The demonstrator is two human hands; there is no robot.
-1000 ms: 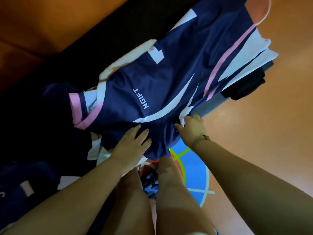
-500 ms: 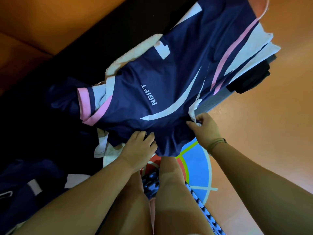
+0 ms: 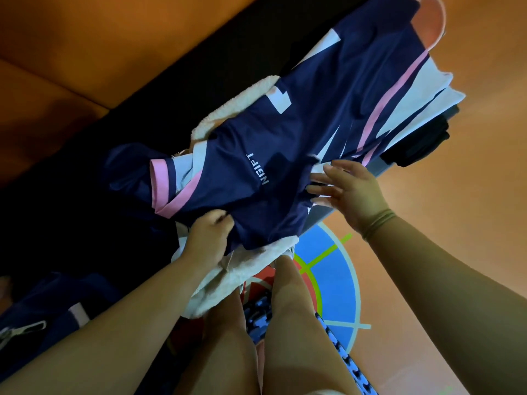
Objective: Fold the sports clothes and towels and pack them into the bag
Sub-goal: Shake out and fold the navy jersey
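A navy sports jersey (image 3: 285, 143) with white and pink stripes lies spread over a dark surface. My left hand (image 3: 209, 238) grips its near hem with curled fingers. My right hand (image 3: 346, 189) rests on the jersey's right side with straight, spread fingers. A white towel (image 3: 245, 269) lies under the jersey, its near end hanging over the edge and its far end (image 3: 236, 109) showing past the jersey. A dark navy bag (image 3: 37, 309) with a zipper pull sits at the lower left.
A black garment (image 3: 419, 143) lies at the right edge of the surface under the jersey. Orange floor (image 3: 470, 195) with a blue, red and green circle marking (image 3: 333, 277) spreads to the right. My legs stand below the surface's edge.
My left hand has closed on the jersey's hem and pulled it up, baring the towel's near end. My right hand has let go of the side hem and now lies flat with fingers spread.
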